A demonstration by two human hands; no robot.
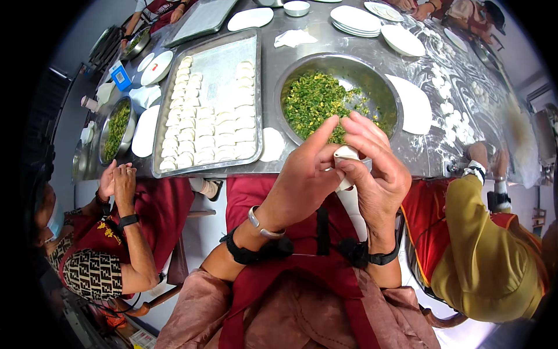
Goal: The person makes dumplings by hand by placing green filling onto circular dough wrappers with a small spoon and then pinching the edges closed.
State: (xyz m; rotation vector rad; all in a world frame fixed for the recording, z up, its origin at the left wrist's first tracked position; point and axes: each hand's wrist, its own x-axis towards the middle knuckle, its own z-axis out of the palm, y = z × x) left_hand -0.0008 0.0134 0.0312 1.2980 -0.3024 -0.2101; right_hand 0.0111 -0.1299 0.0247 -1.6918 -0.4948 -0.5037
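Between both hands, at the near rim of a large steel bowl (394, 131), is a dumpling (346, 152) of white dough. My left hand (305, 174) pinches it from the left with thumb and fingers. From the right, my right hand (377, 174) presses its thumb on the dough, the other fingers raised and curved. The bowl holds a chopped green and yellow filling (316, 104). Left of it lies a metal tray (260, 96) with rows of folded dumplings (207, 135). A round white piece (273, 145), perhaps a wrapper, lies between tray and bowl.
White plates (355, 19) stand stacked beyond the bowl, and another plate (412, 104) touches its right side. Dough pieces (455, 124) lie on the floured steel table at right. A second bowl of filling (117, 128) is at left. People sit close on both sides; others work across the table.
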